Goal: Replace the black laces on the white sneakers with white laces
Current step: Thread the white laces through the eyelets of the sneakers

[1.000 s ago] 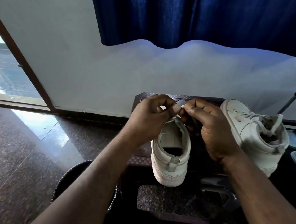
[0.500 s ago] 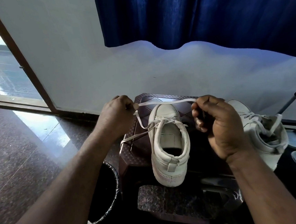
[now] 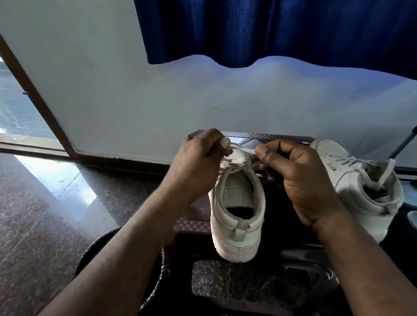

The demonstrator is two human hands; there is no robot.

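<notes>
The left hand [image 3: 198,164] and right hand [image 3: 298,174] each pinch the white lace [image 3: 246,151]. Its short span runs crosswise between the fingertips, and the sneaker [image 3: 238,216] lies just beneath both.

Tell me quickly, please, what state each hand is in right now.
Left hand: closed, pinching the white lace.
Right hand: closed, pinching the same white lace from the other side.

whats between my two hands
A short stretch of white lace, pinched by the left hand and right hand above the near sneaker; head view.
</notes>
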